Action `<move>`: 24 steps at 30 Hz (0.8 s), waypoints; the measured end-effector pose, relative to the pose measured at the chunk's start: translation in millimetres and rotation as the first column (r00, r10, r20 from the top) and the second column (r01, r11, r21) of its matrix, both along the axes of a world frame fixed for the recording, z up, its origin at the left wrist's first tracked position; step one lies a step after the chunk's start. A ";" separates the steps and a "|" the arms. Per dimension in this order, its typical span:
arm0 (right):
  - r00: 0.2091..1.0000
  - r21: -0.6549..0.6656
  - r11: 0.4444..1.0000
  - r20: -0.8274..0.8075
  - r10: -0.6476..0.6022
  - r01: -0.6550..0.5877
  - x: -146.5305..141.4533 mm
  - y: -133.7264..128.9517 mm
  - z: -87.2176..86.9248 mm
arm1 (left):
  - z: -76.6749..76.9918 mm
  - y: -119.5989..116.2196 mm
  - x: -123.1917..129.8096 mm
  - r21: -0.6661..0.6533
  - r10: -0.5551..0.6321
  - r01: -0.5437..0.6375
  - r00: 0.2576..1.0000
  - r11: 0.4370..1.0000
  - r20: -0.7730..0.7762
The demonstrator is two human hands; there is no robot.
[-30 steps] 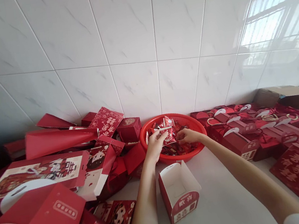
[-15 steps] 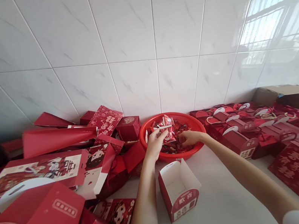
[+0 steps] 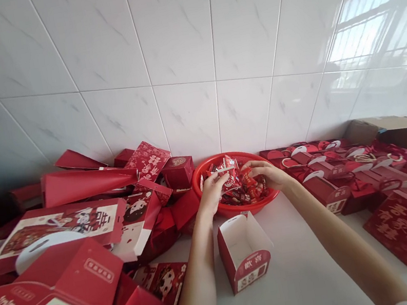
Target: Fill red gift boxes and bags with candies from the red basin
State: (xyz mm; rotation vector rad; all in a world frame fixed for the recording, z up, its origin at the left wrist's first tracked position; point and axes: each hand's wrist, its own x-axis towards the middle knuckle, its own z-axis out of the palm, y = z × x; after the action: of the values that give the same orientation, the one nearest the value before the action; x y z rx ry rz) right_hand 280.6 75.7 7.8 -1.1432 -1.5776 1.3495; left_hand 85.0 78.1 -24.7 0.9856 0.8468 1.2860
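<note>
- Pinching a red-and-white wrapped packet [image 3: 231, 180] between the thumb and fingers of the left hand [image 3: 212, 192], just over the left part of a red plastic basket [image 3: 250, 208].
- Curling the fingers of the right hand [image 3: 271, 173] over small red wrapped pieces [image 3: 240, 198] inside the basket's right part, not showing whether clamped on one.
- Holding the two hands apart, with the packet between them.
- Having an open red-and-white box [image 3: 252, 269] standing upright on the white counter [image 3: 289, 268], near the basket and between the forearms.
- Seeing red cartons [image 3: 78, 269] heaped to the left, some tilted.
- Seeing red handled boxes [image 3: 327, 191] crowded to the right, with a brown cardboard box [image 3: 390, 129] behind.
- Facing a white tiled wall [image 3: 176, 37].
</note>
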 end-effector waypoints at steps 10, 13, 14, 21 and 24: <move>0.854 0.124 0.916 0.426 0.298 -0.382 -38.2 -81.1 39.1 | 38.8 -30.6 -10.8 0.174 -0.004 -0.029 0.983 0.984 0.185; 0.921 0.192 0.938 0.325 0.216 -0.288 -48.7 -86.9 34.2 | 49.8 -44.0 -14.9 0.221 0.010 -0.048 0.986 0.974 0.169; 0.946 0.214 0.943 0.256 0.199 -0.257 -52.8 -87.6 31.6 | 53.2 -48.1 -16.3 0.234 0.020 -0.058 0.986 0.971 0.163; 0.985 0.244 0.955 0.057 0.161 -0.170 -65.8 -88.0 13.9 | 70.3 -67.2 -29.4 0.281 0.118 -0.150 0.985 0.948 0.128; 0.996 0.279 0.960 -0.081 0.025 -0.002 -55.1 -87.4 19.1 | 70.4 -73.1 -33.0 0.288 0.118 -0.133 0.991 0.948 0.069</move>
State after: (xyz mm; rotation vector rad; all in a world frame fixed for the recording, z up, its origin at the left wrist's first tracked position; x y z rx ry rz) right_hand 225.5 -11.8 26.9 -0.8945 -1.6552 1.1243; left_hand 52.0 5.0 45.7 1.1395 0.7005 1.5718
